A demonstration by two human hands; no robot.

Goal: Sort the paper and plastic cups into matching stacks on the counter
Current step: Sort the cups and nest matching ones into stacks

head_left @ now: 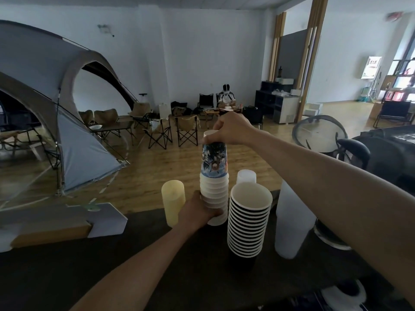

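Five cup stacks stand on the counter [67, 272]. The left hand [197, 213] wraps around the white stack [214, 198]. The right hand [229, 130] pinches the picture cup [214, 160] on top.

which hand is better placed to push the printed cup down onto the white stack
Right. The right hand already grips the printed cup at its top; the left hand braces the white stack low.

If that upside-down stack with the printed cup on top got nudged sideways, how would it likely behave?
The inverted stack is tall and narrow, so it would probably tip rather than slide. The left hand grips it low and the right hand holds the printed cup from above. Nested paper cups look light, so little would resist a push.
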